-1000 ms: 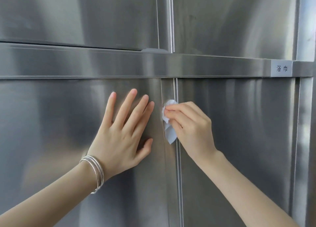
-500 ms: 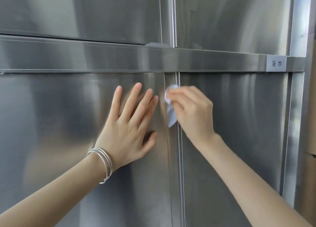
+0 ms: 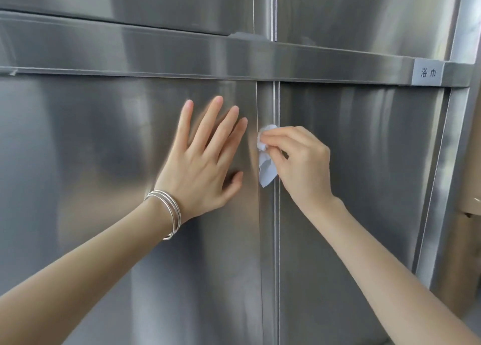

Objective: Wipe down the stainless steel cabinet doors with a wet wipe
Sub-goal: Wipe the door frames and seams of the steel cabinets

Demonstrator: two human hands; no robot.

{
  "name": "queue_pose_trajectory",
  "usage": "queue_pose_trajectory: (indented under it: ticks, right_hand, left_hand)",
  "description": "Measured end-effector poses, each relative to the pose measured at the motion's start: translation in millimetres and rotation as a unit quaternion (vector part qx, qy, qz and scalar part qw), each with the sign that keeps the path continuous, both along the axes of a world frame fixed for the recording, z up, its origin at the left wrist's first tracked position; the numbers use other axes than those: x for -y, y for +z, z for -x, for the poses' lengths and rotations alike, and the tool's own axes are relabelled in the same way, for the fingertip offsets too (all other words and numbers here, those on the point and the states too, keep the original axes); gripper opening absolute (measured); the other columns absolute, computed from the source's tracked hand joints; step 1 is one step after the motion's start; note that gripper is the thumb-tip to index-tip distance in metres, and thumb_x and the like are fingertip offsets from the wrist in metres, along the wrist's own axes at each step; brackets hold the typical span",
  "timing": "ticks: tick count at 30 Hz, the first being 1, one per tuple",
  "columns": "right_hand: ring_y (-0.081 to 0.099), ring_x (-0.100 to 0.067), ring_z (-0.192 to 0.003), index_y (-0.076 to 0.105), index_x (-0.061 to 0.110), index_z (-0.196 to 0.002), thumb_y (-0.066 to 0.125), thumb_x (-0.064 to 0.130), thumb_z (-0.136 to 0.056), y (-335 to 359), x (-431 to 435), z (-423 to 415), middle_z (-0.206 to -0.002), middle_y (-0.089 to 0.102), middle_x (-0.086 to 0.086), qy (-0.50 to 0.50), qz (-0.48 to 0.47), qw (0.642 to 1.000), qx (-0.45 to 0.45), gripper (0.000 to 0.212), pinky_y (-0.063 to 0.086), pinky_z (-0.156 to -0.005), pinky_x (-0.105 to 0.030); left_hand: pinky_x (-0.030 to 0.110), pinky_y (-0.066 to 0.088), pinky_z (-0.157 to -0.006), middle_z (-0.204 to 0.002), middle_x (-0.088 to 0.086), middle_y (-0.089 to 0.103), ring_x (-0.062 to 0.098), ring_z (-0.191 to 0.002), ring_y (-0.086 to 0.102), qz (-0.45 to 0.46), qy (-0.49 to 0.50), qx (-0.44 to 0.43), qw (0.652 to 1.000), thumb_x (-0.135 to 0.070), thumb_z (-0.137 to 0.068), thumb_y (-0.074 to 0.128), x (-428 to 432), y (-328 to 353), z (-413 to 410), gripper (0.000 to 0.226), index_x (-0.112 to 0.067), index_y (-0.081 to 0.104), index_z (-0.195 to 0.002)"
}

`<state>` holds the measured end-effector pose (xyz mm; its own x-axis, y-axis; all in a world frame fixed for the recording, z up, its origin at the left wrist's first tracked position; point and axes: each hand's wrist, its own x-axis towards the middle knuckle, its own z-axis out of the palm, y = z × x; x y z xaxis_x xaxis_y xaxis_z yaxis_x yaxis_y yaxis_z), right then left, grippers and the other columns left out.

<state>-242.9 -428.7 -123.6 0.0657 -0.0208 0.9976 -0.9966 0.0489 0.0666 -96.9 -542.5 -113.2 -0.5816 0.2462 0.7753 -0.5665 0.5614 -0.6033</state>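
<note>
At the door seam (image 3: 276, 240), right hand (image 3: 302, 162) pinches the wet wipe (image 3: 266, 173) in its grip, lower than half a second ago, so seam scrubbing continues; left hand (image 3: 200, 167), grip released, lies flat on the left door (image 3: 78, 162).

Small white crumpled wet wipe (image 3: 266, 173) below brushed steel horizontal rail (image 3: 130, 56), part hidden under right hand (image 3: 304, 167) fingers, forearms (image 3: 78, 292) cut at btm edge, steel upper doors (image 3: 130, 4) above rail cropped at top, tan obj (image 3: 468, 214) below rail's rt end cut off, can't ID
</note>
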Motion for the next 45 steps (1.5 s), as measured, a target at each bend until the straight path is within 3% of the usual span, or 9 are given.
queue_pose_trajectory:
  ticks: [4,9,12,17,25,32,38,42,45]
  right_hand:
    - [0.063,-0.021,-0.072,0.075,0.005,-0.08,0.067,-0.012,-0.074,-38,7,-3,-0.083,0.072,-0.001,0.022,0.038,0.998,0.048,0.021,0.048,-0.069,-0.022]
    - [0.061,-0.019,-0.065,0.073,0.005,-0.069,0.064,-0.02,-0.068,-158,-16,-7,-0.079,0.071,0.001,0.004,-0.075,0.997,0.022,0.027,0.05,-0.06,-0.024]
    - [0.061,-0.021,-0.067,0.072,0.007,-0.071,0.064,-0.018,-0.069,-135,-18,-2,-0.079,0.07,0.002,0.003,-0.109,0.994,-0.006,0.026,0.049,-0.056,-0.027]
    - [0.063,-0.017,-0.074,0.075,0.009,-0.077,0.064,-0.013,-0.07,-66,2,-8,-0.082,0.071,0.003,0.033,0.026,0.993,0.111,0.026,0.045,-0.068,-0.017]
    - [0.059,-0.016,-0.058,0.073,0.012,-0.066,0.068,-0.014,-0.06,-204,-21,-8,-0.072,0.068,0.008,-0.008,-0.129,0.991,0.043,0.027,0.047,-0.049,-0.021]
    - [0.063,-0.019,-0.069,0.074,0.01,-0.072,0.067,-0.016,-0.069,-129,-9,-2,-0.078,0.07,0.005,0.02,-0.056,0.996,0.063,0.027,0.05,-0.057,-0.025]
    - [0.062,-0.016,-0.069,0.073,0.01,-0.07,0.059,-0.009,-0.078,-220,-13,-4,-0.078,0.07,0.005,0.014,-0.072,0.996,0.059,0.025,0.049,-0.056,-0.023]
    - [0.056,-0.012,-0.057,0.069,0.019,-0.063,0.073,-0.013,-0.05,-293,-31,-13,-0.067,0.065,0.011,-0.034,-0.215,0.974,0.066,0.034,0.043,-0.041,-0.021]
    - [0.058,-0.013,-0.064,0.072,0.017,-0.069,0.065,-0.005,-0.073,-281,-22,-13,-0.073,0.067,0.009,-0.029,-0.163,0.982,0.093,0.023,0.047,-0.049,-0.022]
  left_hand:
    - [0.062,0.013,-0.117,-0.151,0.02,0.036,0.045,-0.143,0.022,0.0,-0.015,0.012,1.0,-0.042,-0.083,0.047,-1,1,0,0.074,0.0,0.039,-0.144]
    - [0.06,0.012,-0.118,-0.152,0.02,0.034,0.048,-0.143,0.02,0.004,-0.01,0.017,1.0,-0.043,-0.084,0.043,0,2,1,0.075,0.0,0.036,-0.145]
    - [0.06,0.011,-0.118,-0.152,0.019,0.034,0.048,-0.143,0.019,0.009,-0.004,0.02,1.0,-0.043,-0.084,0.043,-1,2,0,0.075,0.0,0.036,-0.146]
    - [0.063,0.013,-0.116,-0.151,0.019,0.035,0.05,-0.143,0.019,0.004,-0.004,0.03,1.0,-0.043,-0.084,0.045,-3,2,0,0.074,-0.001,0.038,-0.145]
    - [0.064,0.014,-0.115,-0.152,0.019,0.035,0.05,-0.142,0.019,0.005,0.003,0.033,0.999,-0.044,-0.084,0.043,-2,0,0,0.075,-0.001,0.038,-0.145]
    - [0.057,0.014,-0.118,-0.151,0.02,0.036,0.043,-0.143,0.024,-0.002,-0.02,0.052,0.998,-0.033,-0.083,0.049,-6,-5,0,0.068,0.001,0.041,-0.142]
    - [0.053,0.021,-0.118,-0.149,0.016,0.042,0.033,-0.141,0.035,0.023,-0.057,0.141,0.988,-0.018,-0.087,0.05,-7,-74,5,0.054,0.0,0.048,-0.138]
    - [0.051,0.026,-0.114,-0.137,0.013,0.056,0.03,-0.137,0.043,0.048,-0.09,0.266,0.959,-0.021,-0.085,0.056,-5,-126,3,0.044,-0.004,0.062,-0.125]
    - [0.05,0.024,-0.116,-0.14,0.012,0.054,0.03,-0.14,0.038,0.059,-0.063,0.294,0.952,-0.027,-0.09,0.049,-2,-150,4,0.046,-0.005,0.057,-0.13]
